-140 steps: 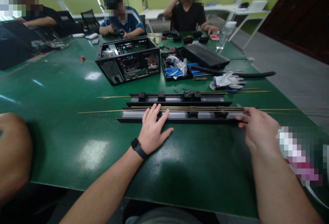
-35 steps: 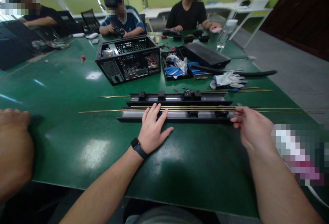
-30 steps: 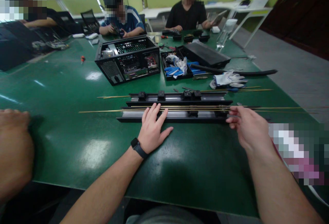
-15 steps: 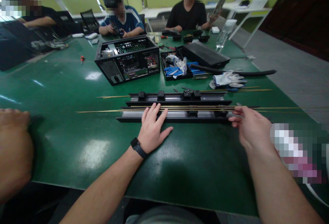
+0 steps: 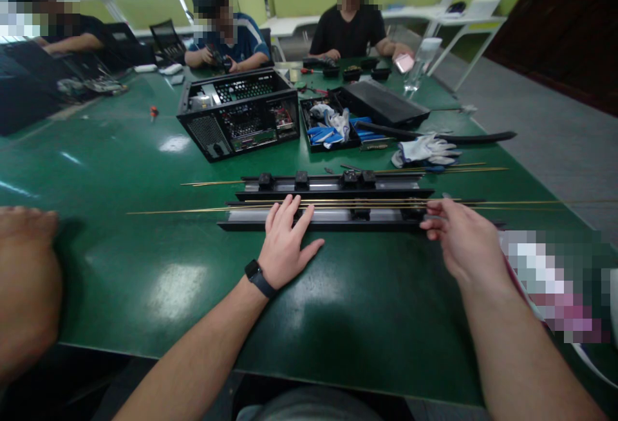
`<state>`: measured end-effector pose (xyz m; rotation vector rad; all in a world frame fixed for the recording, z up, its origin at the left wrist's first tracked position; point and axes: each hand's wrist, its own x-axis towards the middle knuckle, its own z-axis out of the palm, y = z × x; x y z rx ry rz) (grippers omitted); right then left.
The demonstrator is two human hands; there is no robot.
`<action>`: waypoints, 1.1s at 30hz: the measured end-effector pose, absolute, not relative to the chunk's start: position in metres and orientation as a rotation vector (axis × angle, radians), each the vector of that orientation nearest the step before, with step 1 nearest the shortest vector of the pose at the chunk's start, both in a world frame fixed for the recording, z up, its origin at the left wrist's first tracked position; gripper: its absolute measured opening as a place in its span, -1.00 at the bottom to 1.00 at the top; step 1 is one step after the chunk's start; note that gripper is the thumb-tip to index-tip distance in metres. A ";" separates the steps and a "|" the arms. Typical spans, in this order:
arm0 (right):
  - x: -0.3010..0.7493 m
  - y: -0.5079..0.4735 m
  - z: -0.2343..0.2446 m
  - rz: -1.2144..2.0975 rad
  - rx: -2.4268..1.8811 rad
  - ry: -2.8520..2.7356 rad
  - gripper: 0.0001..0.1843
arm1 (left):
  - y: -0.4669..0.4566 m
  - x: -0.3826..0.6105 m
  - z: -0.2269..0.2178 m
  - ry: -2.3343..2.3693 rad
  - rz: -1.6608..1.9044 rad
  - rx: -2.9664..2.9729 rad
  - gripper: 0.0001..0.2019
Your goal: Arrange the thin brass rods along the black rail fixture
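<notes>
Long thin brass-coloured rods [image 5: 338, 203] lie lengthwise over the nearer black rail [image 5: 328, 226], which has a pale inner channel and black blocks. My left hand [image 5: 284, 241], with a watch on the wrist, rests over the rods and rail, fingers spread and thumb out to the side. At the rail's right end my right hand [image 5: 466, 241] pinches a rod between thumb and fingers; exactly how many rods it grips is hidden. Just behind is a second black rail [image 5: 318, 194] with several black blocks [image 5: 302, 180], more thin rods sticking out past its ends.
Beyond the rails stand an open black computer case [image 5: 236, 118], a black tray [image 5: 333, 144] with gloves and a flat black box [image 5: 386, 102]. White gloves [image 5: 427, 150] and a black tube [image 5: 444, 136] lie right. Another person's arm [image 5: 29, 286] rests at left; several people sit around the table.
My right hand has shifted slightly left, and one rod's left tip has slid farther left. My left hand stays put. Across the table, a person has lowered the flat object they held up.
</notes>
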<state>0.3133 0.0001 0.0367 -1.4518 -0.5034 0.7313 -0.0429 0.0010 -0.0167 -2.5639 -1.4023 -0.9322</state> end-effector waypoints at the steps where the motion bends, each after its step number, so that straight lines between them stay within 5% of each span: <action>1: 0.313 0.000 0.038 0.730 -1.446 -0.490 -0.80 | 0.001 -0.043 -0.017 -1.409 -0.932 -2.561 -0.29; 17: 0.321 0.002 0.026 0.678 -1.468 -0.492 -0.76 | 0.001 -0.042 -0.017 -1.406 -0.939 -2.551 -0.29; 24: 0.318 0.000 0.030 0.681 -1.457 -0.502 -0.58 | 0.000 -0.042 -0.017 -1.452 -0.919 -2.576 -0.24; 33: 0.317 -0.001 0.032 0.699 -1.466 -0.515 -0.67 | 0.000 -0.042 -0.016 -1.426 -0.932 -2.563 -0.30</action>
